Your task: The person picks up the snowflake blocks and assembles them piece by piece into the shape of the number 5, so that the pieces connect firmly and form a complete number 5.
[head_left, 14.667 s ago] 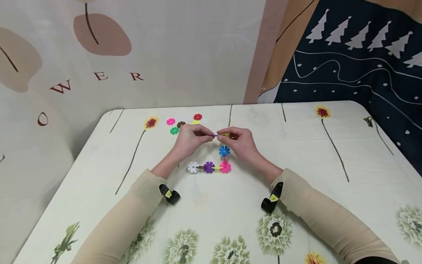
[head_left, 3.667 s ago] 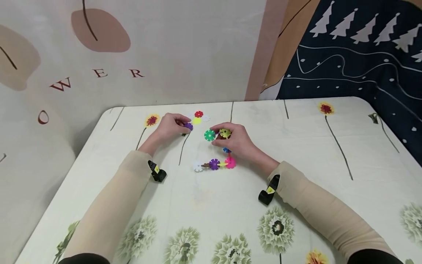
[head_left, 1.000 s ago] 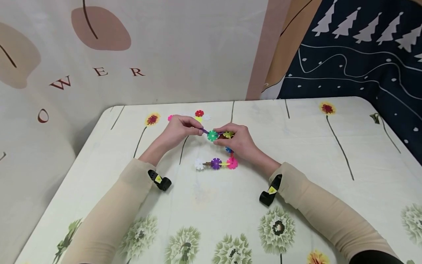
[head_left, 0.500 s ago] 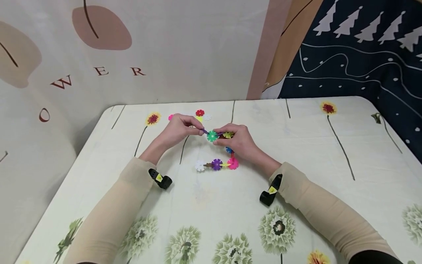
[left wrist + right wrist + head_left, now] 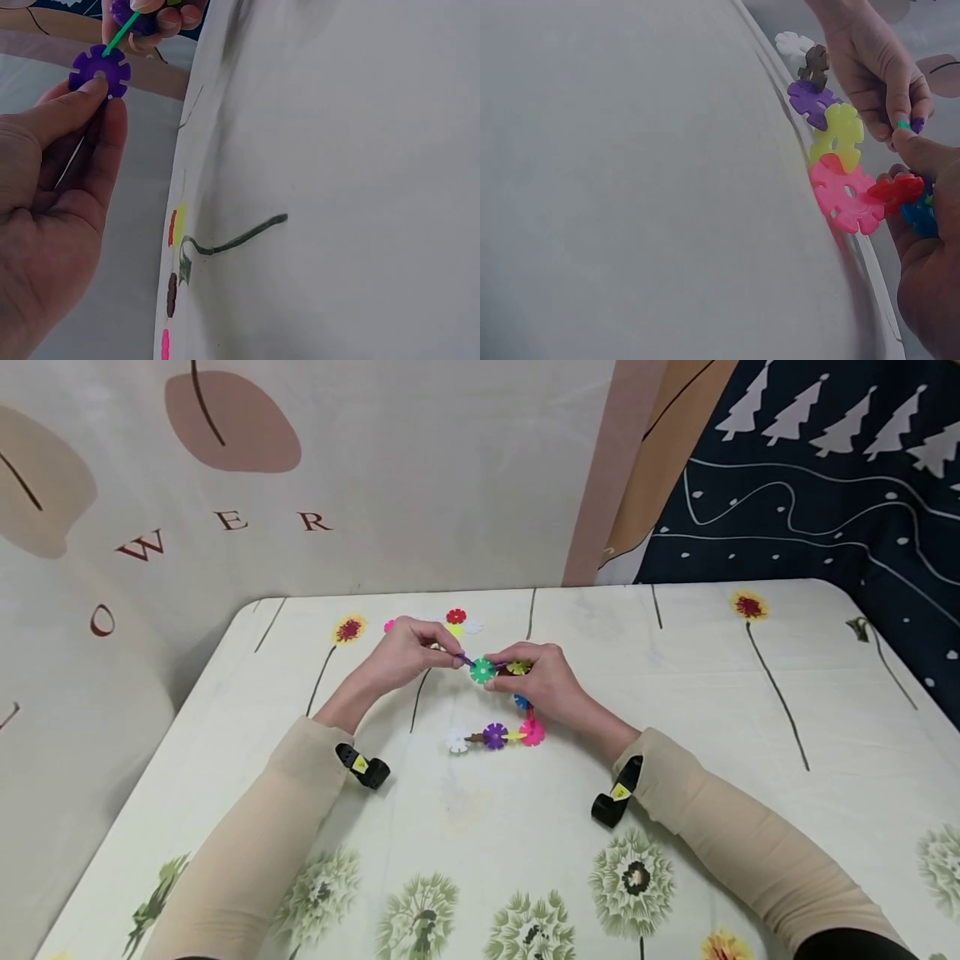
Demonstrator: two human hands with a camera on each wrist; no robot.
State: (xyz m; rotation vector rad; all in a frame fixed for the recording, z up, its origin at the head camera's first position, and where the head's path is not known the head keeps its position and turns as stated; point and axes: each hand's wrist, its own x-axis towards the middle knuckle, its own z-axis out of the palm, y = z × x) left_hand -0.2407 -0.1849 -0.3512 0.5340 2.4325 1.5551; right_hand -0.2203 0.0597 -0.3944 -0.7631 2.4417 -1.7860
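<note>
My left hand (image 5: 408, 656) pinches a purple snowflake disc (image 5: 112, 67) between thumb and fingers. The disc's edge meets a green snowflake disc (image 5: 482, 671), seen edge-on in the left wrist view; how deep the slots sit I cannot tell. My right hand (image 5: 547, 681) grips the chain of interlocked discs near that green one, partly hiding a yellow-green disc (image 5: 518, 667). Below the right hand the chain continues through blue (image 5: 521, 701), red (image 5: 896, 193), pink (image 5: 532, 732), yellow (image 5: 838, 139), purple (image 5: 495, 737) and brown (image 5: 815, 67) discs to a white disc (image 5: 458, 741).
Behind the left hand lie loose discs on the table: red (image 5: 456, 616), yellow (image 5: 454, 630), white (image 5: 472, 627) and pink (image 5: 389, 626). A brown disc (image 5: 172, 295) shows in the left wrist view. The flower-printed tablecloth (image 5: 675, 693) reaches a hanging wall cloth (image 5: 420, 485).
Earlier the green disc lay loose; now it is on the chain. Since 3.7 s ago my left hand has brought the purple disc rightward to it. Over the last second both hands barely move.
</note>
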